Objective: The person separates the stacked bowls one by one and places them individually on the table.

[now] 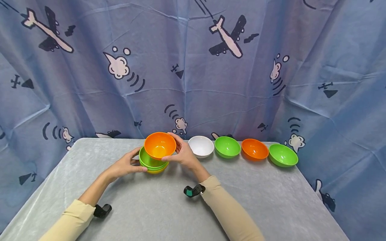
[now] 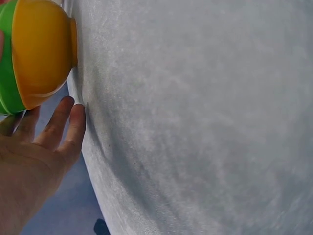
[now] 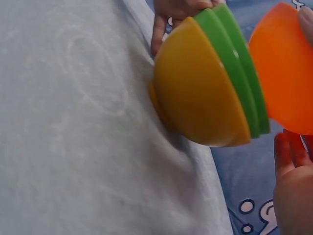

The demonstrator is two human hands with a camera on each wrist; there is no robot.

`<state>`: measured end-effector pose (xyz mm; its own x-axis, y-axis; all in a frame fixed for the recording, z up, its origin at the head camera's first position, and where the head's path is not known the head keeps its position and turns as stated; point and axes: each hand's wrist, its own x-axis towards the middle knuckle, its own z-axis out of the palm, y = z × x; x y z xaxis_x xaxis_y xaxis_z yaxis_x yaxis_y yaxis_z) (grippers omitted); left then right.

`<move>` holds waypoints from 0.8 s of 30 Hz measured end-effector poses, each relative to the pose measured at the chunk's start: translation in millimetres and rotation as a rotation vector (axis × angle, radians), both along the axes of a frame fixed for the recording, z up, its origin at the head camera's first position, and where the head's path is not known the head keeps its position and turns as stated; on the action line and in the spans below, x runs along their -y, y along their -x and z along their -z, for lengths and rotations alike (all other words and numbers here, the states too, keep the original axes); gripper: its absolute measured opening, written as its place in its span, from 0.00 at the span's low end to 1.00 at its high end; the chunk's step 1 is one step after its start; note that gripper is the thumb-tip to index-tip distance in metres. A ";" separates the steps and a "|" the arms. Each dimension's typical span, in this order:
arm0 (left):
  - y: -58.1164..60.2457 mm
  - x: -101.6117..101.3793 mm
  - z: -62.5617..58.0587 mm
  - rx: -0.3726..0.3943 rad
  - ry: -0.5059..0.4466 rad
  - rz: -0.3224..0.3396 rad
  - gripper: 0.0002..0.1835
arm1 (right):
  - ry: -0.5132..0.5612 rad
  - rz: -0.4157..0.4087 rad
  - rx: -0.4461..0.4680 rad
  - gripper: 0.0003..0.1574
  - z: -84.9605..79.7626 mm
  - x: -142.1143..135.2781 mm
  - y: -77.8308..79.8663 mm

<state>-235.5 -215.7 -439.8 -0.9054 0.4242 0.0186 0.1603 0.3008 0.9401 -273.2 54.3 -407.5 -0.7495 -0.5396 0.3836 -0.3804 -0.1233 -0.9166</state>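
My right hand holds an orange bowl by its side, thumb at the front and fingers behind. That bowl is tilted a little toward me and overlaps the top of a stack in the head view. The stack has two nested green bowls in a yellow bowl at the bottom. My left hand grips the stack from the left, its thumb at the front of the green rims. In the right wrist view, the orange bowl is just above the upper green rim.
To the right along the table's far edge stand a white bowl, a green bowl, another orange bowl and a further green bowl. A pale cloth covers the table. A blue patterned curtain hangs behind.
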 end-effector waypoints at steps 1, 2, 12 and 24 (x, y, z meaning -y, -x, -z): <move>-0.1 0.1 0.1 -0.001 0.001 -0.001 0.48 | 0.005 0.005 -0.001 0.56 -0.9 -1.3 0.2; -0.2 0.1 0.1 0.000 -0.001 -0.004 0.48 | 0.007 0.008 -0.003 0.56 -1.9 -2.6 0.2; -0.3 1.2 -0.1 -0.018 0.001 0.012 0.47 | 0.001 0.033 -0.025 0.56 -8.6 -25.5 0.6; 1.1 0.6 -0.5 -0.003 0.014 0.004 0.49 | -0.106 0.102 0.002 0.55 -3.4 -68.1 -3.2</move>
